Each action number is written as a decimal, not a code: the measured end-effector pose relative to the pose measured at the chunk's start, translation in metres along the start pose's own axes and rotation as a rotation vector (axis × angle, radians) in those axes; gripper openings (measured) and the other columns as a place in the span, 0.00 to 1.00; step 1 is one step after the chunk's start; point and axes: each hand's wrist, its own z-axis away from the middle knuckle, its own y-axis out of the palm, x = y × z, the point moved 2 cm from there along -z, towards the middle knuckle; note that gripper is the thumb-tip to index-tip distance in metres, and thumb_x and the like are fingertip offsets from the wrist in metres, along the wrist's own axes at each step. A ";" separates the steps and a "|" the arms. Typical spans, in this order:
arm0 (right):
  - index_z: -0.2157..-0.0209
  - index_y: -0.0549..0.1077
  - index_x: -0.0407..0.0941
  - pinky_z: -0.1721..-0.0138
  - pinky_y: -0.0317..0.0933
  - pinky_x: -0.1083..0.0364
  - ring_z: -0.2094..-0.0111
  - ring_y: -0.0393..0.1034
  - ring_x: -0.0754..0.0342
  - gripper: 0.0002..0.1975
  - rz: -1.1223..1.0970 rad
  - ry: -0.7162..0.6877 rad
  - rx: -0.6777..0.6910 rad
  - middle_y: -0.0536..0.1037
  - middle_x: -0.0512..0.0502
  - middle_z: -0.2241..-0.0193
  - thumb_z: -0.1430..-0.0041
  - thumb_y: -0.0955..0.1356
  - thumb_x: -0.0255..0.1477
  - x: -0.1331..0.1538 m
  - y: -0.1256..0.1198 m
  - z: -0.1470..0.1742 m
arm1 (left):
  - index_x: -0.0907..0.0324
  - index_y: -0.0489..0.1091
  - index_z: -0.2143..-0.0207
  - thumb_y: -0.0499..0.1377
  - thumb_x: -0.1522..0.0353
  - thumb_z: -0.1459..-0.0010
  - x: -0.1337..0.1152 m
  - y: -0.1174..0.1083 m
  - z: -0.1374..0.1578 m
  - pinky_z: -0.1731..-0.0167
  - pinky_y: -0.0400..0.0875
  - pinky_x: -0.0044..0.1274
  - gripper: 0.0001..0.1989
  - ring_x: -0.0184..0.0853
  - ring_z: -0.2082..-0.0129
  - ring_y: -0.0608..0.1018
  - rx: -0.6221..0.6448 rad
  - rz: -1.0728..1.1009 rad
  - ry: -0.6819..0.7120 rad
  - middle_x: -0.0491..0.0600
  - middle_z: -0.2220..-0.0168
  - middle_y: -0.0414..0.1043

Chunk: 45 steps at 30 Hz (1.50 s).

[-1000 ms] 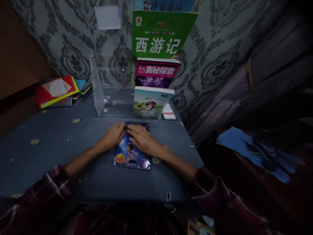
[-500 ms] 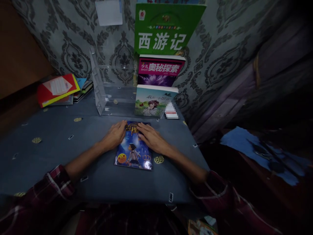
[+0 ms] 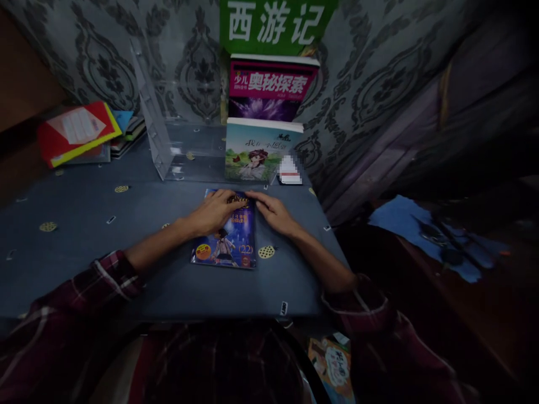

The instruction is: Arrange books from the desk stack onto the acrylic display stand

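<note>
Head cam's the only view here, so that's all I've got to go on. The blue book (image 3: 231,238) is lying face up on the desk (image 3: 177,297), right in front of me, near edge toward my chest. Its long axis runs pretty much straight away from me, toward the clear rack (image 3: 154,129) on the far side. The book is just short of the rack, not touching it.

Left hand (image 3: 210,213) is the one more on it: laid flattish across the far left part of the cover, fingers close together, thumb stuck out to the right over the title. Right hand (image 3: 275,214) comes in from the other side, fingers stretched out together, tips at the far right corner, palm out past the right edge over the desk. Can't tell if those tips press down or only brush it. Neither hand looks to be pinching anything. So the book sits under the left and just left of the right.

Rack's got a teal book (image 3: 248,146) lowest, then a purple book (image 3: 263,106), then a green book (image 3: 273,28) cut off at the top. By the rack's right foot there's a small white thing (image 3: 290,171), too pixelated to name. Far left there's a red book (image 3: 78,132) on top of a pile.
</note>
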 end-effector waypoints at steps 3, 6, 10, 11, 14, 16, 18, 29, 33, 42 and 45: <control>0.40 0.71 0.50 0.34 0.58 0.40 0.37 0.66 0.48 0.22 0.032 -0.009 0.001 0.74 0.46 0.39 0.33 0.62 0.29 0.001 0.002 0.001 | 0.51 0.68 0.38 0.50 0.73 0.33 -0.003 0.006 0.003 0.41 0.62 0.41 0.23 0.46 0.39 0.65 -0.002 0.036 0.066 0.56 0.39 0.64; 0.39 0.70 0.48 0.34 0.57 0.39 0.36 0.65 0.47 0.22 0.064 -0.016 0.004 0.73 0.43 0.39 0.34 0.64 0.30 0.005 0.003 0.003 | 0.46 0.69 0.40 0.53 0.76 0.37 -0.009 0.009 0.013 0.39 0.61 0.41 0.27 0.44 0.39 0.64 0.012 0.062 0.137 0.51 0.39 0.63; 0.39 0.70 0.47 0.33 0.56 0.39 0.34 0.62 0.47 0.22 0.093 0.003 0.006 0.72 0.42 0.38 0.34 0.64 0.29 0.011 0.004 0.005 | 0.41 0.71 0.41 0.54 0.78 0.41 -0.025 0.006 0.029 0.38 0.60 0.43 0.30 0.45 0.39 0.64 0.062 0.100 0.171 0.49 0.38 0.63; 0.39 0.70 0.47 0.33 0.56 0.39 0.34 0.62 0.47 0.22 0.098 0.006 0.011 0.72 0.43 0.38 0.33 0.64 0.29 0.012 0.004 0.005 | 0.41 0.71 0.41 0.54 0.79 0.42 -0.031 0.004 0.034 0.37 0.59 0.45 0.31 0.45 0.39 0.64 0.076 0.114 0.183 0.48 0.38 0.63; 0.39 0.69 0.48 0.33 0.56 0.38 0.33 0.61 0.47 0.22 0.108 0.004 0.019 0.72 0.44 0.38 0.33 0.64 0.29 0.014 0.004 0.005 | 0.38 0.70 0.41 0.54 0.81 0.44 -0.047 -0.002 0.047 0.34 0.52 0.51 0.35 0.46 0.38 0.64 0.102 0.154 0.220 0.47 0.39 0.64; 0.39 0.69 0.48 0.33 0.56 0.38 0.33 0.61 0.47 0.22 0.119 0.001 0.017 0.72 0.44 0.38 0.33 0.63 0.29 0.015 0.005 0.005 | 0.37 0.70 0.41 0.52 0.83 0.46 -0.056 -0.006 0.054 0.33 0.50 0.52 0.37 0.45 0.37 0.64 0.118 0.182 0.235 0.47 0.39 0.64; 0.39 0.69 0.48 0.33 0.56 0.38 0.33 0.61 0.47 0.22 0.128 -0.003 0.016 0.72 0.44 0.38 0.33 0.63 0.29 0.015 0.005 0.006 | 0.37 0.69 0.41 0.52 0.84 0.47 -0.061 -0.008 0.060 0.33 0.50 0.52 0.39 0.45 0.36 0.64 0.147 0.198 0.241 0.46 0.39 0.64; 0.39 0.69 0.44 0.33 0.49 0.32 0.31 0.56 0.40 0.24 0.334 -0.003 0.062 0.67 0.36 0.34 0.33 0.64 0.34 0.038 0.009 0.015 | 0.48 0.67 0.39 0.50 0.74 0.32 -0.042 -0.011 0.068 0.38 0.65 0.41 0.23 0.41 0.40 0.69 0.053 0.265 0.234 0.52 0.42 0.68; 0.42 0.73 0.46 0.33 0.50 0.32 0.34 0.63 0.41 0.19 0.413 -0.113 0.088 0.72 0.38 0.38 0.32 0.63 0.31 0.086 0.029 0.034 | 0.55 0.63 0.38 0.47 0.68 0.28 -0.009 -0.005 0.081 0.39 0.67 0.41 0.19 0.41 0.41 0.70 -0.128 0.263 0.034 0.56 0.41 0.68; 0.33 0.61 0.44 0.30 0.52 0.41 0.30 0.53 0.46 0.27 0.323 -0.292 0.387 0.63 0.40 0.32 0.30 0.64 0.33 0.142 0.079 0.085 | 0.56 0.61 0.38 0.46 0.65 0.28 0.006 0.010 0.095 0.36 0.64 0.40 0.19 0.42 0.36 0.67 -0.178 0.187 -0.066 0.57 0.36 0.63; 0.31 0.59 0.46 0.30 0.53 0.40 0.30 0.53 0.47 0.27 0.301 -0.220 0.348 0.62 0.41 0.32 0.29 0.63 0.34 0.129 0.061 0.090 | 0.56 0.63 0.40 0.47 0.65 0.28 0.005 0.013 0.095 0.38 0.66 0.41 0.18 0.44 0.36 0.67 -0.213 0.138 -0.100 0.58 0.36 0.62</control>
